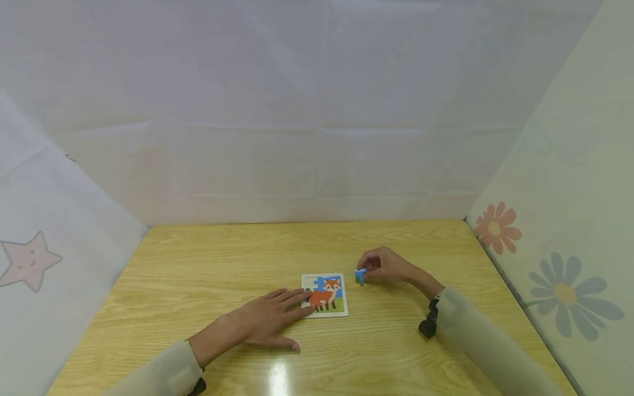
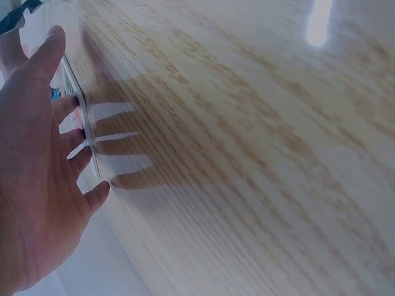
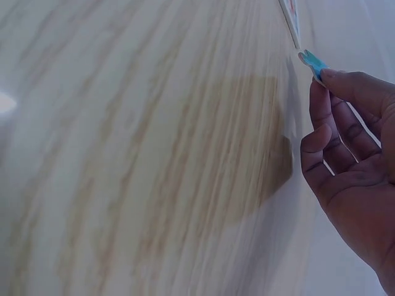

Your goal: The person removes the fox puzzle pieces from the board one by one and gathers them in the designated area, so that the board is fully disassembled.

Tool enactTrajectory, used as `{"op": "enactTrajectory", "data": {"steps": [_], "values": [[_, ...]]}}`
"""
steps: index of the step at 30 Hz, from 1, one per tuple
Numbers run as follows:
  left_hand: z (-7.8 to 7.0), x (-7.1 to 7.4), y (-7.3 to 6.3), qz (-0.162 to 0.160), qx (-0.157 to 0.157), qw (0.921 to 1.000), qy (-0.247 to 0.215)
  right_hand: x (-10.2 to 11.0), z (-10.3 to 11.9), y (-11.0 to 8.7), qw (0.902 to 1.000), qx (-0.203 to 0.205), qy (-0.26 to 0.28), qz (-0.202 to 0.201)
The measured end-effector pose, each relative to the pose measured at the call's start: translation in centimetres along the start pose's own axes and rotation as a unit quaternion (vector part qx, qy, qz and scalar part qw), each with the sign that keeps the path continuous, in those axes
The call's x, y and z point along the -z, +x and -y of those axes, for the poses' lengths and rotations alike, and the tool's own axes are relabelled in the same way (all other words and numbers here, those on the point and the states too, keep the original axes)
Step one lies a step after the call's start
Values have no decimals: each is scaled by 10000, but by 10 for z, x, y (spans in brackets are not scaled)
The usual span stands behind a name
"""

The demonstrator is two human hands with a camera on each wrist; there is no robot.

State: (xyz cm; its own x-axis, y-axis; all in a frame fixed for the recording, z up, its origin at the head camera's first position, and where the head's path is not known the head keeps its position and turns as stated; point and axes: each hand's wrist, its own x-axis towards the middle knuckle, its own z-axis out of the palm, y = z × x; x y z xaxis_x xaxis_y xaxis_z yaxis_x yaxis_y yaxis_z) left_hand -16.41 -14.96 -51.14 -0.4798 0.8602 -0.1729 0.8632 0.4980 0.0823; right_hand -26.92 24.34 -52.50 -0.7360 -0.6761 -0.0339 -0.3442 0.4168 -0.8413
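A fox jigsaw puzzle (image 1: 338, 302) in a white-edged square frame lies flat on the table, with a pale gap at its upper left corner. My left hand (image 1: 267, 317) is spread out, its fingertips resting on the left part of the puzzle and covering some of it. To the right of the frame, my right hand (image 1: 388, 265) pinches a blue and green puzzle piece (image 1: 360, 276) between thumb and fingers. In the right wrist view the piece (image 3: 313, 63) sticks out past the fingertips, apart from the frame's edge (image 3: 290, 23).
The wooden table (image 1: 208, 258) has light glare near its front edge. A white cloth wall (image 1: 317, 165) stands behind it. Side panels carry a pink star (image 1: 32, 261) on the left and flowers (image 1: 564, 294) on the right.
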Motion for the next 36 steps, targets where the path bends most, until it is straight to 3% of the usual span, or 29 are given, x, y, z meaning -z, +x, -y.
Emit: {"op": "enactTrajectory", "data": {"steps": [10,36], "values": [[0,0,1,6,-23,10000,-18,3,-6,-9,9997,-205,-142,-40],[-2,2,2,71,40,10000,-36,5,-9,-12,9976,6,-646,-266]]}}
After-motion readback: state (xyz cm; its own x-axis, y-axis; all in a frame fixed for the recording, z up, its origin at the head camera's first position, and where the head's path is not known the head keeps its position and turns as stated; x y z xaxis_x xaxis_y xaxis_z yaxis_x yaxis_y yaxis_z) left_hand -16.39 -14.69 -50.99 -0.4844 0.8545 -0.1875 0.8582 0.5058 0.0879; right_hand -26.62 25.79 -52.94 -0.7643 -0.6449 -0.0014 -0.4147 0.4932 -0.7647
